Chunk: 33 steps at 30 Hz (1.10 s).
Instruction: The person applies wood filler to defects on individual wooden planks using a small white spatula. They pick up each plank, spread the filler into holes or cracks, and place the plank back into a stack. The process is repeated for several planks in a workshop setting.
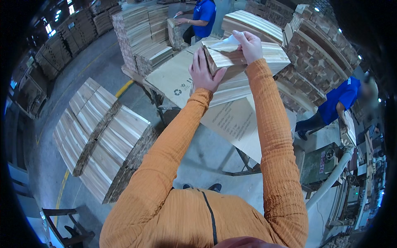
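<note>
My left hand (204,71) is wrapped round the near left end of a pale wooden board (269,51), fingers on its far side and thumb along its end. The board lies tilted over the cardboard-covered table. In a pinch, my right hand (250,46) holds a thin white flat piece (226,42) against the board's upper face. Its exact kind I cannot make out. More wooden boards (231,87) rest on the table under my wrists, partly hidden by my arms.
A cardboard sheet (165,80) covers the table. Stacked boards (103,132) stand on the floor at left, with further stacks (138,39) behind. One person (204,18) in blue works at the far side, another (341,97) at right beside a green machine (320,165) with a hose.
</note>
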Tool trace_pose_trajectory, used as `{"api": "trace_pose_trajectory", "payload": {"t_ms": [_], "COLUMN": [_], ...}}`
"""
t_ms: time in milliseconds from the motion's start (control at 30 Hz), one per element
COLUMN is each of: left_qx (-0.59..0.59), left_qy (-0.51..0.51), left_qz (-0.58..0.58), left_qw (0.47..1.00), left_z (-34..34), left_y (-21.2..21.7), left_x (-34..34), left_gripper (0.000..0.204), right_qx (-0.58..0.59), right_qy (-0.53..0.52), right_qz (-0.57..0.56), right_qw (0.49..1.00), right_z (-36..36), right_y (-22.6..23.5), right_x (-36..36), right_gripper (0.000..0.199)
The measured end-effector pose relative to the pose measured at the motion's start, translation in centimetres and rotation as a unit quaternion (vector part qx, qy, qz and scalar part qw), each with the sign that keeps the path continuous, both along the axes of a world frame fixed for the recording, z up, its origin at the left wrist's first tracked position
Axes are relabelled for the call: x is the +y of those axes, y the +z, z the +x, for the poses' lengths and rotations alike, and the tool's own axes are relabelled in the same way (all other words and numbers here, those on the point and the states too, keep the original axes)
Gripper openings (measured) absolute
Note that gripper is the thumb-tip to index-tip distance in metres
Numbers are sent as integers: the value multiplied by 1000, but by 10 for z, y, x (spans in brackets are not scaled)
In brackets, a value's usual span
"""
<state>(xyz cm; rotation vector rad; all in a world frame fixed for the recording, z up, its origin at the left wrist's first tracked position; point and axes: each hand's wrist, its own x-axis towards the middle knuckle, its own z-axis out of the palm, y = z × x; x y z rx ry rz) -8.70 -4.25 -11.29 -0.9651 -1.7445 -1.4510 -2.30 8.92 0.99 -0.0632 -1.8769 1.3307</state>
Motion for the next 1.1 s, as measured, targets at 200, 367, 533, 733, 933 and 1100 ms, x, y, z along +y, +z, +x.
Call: {"api": "trace_pose_trajectory", "payload": {"t_ms": [200,367,533,733,933,1100], "left_qx": [-5,4,6,4,2,3], "left_qy": [1,11,15,8,9,3], "left_qz": [-5,-3,-7,-6,-15,-11], "left_qw": [1000,1000,1000,1000,1000,1000], "left_z": [2,0,2,2,2,3], "left_y": [-1,-2,-2,-2,-3,-3], "left_x": [2,2,2,0,0,0], "left_gripper": [98,99,98,98,99,99], "right_qx": [14,21,4,17,22,8], "right_qy": [6,11,9,23,23,27], "right_qz": [0,3,3,-13,-14,-14], "right_qw": [1000,1000,1000,1000,999,999], "right_z": [0,-1,2,1,3,4], "right_y": [-4,-3,-3,-3,-3,-5], "right_x": [4,2,4,1,0,2], "right_gripper": [32,32,30,30,30,27]}}
